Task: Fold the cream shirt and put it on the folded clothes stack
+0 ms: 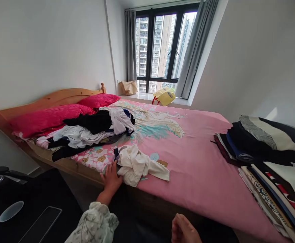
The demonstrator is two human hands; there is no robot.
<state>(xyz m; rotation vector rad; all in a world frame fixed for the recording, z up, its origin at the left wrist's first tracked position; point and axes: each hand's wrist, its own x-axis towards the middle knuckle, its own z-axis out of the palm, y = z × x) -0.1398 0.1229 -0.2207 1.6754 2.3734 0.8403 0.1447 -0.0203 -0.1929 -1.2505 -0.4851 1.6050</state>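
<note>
My left hand (pixel 112 179) rests at the near edge of the bed, fingers spread, touching the left side of a crumpled cream-white garment (pixel 137 165). A dark bit of cloth shows at that garment's upper left. Low in the view, in front of the bed's edge, my right hand (pixel 184 229) is curled with its fingers folded in; whether anything is inside it is hidden. Further back on the bed lies a loose heap of black and white clothes (pixel 94 128). Folded clothes stand in stacks at the right, a dark stack (pixel 264 141) behind a lighter one (pixel 274 195).
Red pillows (pixel 53 116) lean by the wooden headboard (pixel 69 92). A pink flowered sheet (pixel 200 145) covers the bed. On the window sill sit a brown paper bag (pixel 128 87) and a yellow bag (pixel 164 97). At lower left, a phone (pixel 41 224) lies on a black surface beside a round lid (pixel 10 212).
</note>
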